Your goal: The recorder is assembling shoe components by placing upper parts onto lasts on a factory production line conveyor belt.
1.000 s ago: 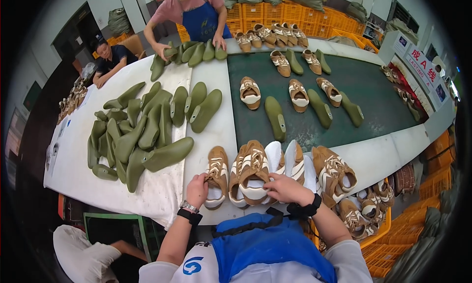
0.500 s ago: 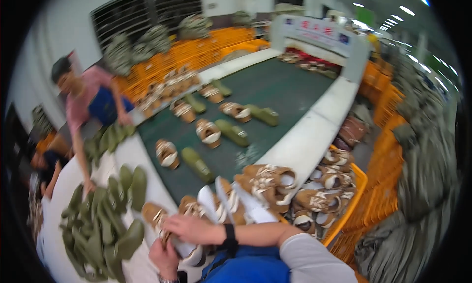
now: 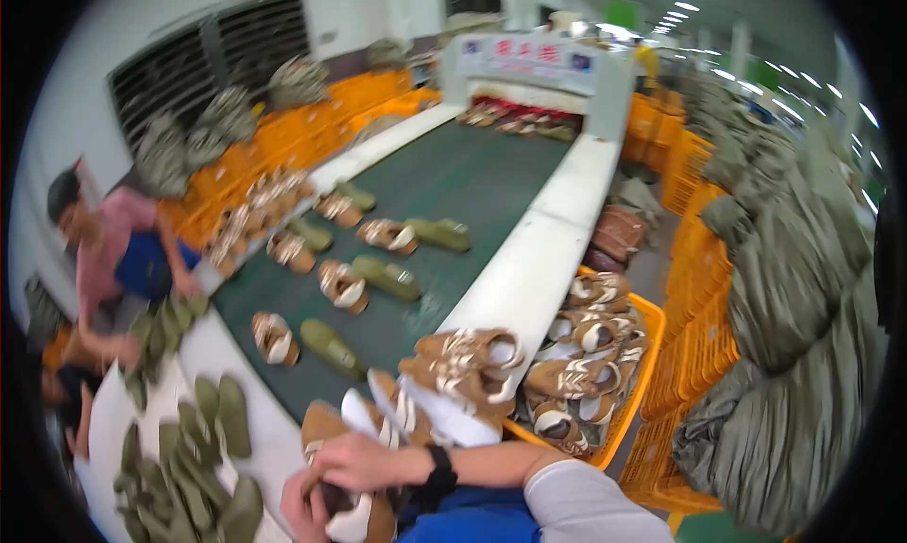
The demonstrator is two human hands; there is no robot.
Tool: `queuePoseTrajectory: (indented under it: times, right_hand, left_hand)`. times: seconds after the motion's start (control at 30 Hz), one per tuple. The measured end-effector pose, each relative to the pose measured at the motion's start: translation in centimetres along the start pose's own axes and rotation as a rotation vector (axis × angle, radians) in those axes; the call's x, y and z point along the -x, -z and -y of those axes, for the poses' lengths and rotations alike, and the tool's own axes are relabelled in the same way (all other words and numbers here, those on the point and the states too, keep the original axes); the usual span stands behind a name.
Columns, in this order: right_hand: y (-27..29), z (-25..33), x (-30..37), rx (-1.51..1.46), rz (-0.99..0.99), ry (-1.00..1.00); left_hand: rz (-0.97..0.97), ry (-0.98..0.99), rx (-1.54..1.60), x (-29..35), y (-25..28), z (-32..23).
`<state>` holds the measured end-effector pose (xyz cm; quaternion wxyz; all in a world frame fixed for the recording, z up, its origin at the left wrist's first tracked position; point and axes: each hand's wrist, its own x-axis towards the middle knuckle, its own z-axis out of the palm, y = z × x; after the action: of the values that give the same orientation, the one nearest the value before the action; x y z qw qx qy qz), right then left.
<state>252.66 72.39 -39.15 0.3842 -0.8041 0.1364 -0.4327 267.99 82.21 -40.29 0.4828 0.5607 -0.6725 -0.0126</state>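
Close to my body, both hands are on a brown sneaker [image 3: 364, 522] with a white sole. My left hand [image 3: 304, 507] grips it at the left side with bent fingers. Above it, my right hand [image 3: 354, 463], a black band on its wrist, is closed at the shoe's upper; its fingertips are partly hidden. Beyond the hands, more brown sneakers [image 3: 321, 425] stand along the table edge, some tipped so their white soles show. A pile of olive-green foot-shaped pieces, like shoe lasts [image 3: 194, 467], lies to the left.
A dark green conveyor belt [image 3: 453, 189] carries sneakers and green lasts between white side ledges [image 3: 543, 236]. At right stand an orange crate [image 3: 652, 340] of sneakers, stacked orange crates [image 3: 699, 307] and grey-green sacks [image 3: 784, 307]. A co-worker in pink [image 3: 123, 231] handles green pieces at left.
My view has turned rightward, so the scene sits further left. My hands stay together at a sneaker. The co-worker's hand has left the near green pile for the farther one.
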Motion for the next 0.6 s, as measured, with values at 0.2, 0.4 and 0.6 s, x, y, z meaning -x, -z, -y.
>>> queuePoseTrajectory:
  times: [0.2, 0.4, 0.6]
  right_hand:
    - [4.3, 2.6, -0.4, -0.357, 0.053, -0.5]
    - [4.7, 4.3, 0.3, -0.426, 0.063, -0.484]
    - [5.3, 6.0, 0.5, -0.307, 0.06, -0.394]
  left_hand:
    - [0.067, 0.583, 0.528, -3.5, -1.0, -4.7]
    - [0.04, 0.647, 0.829, -2.9, -0.1, -7.0]
    - [0.073, 0.468, 0.753, -3.0, 0.6, -7.8]
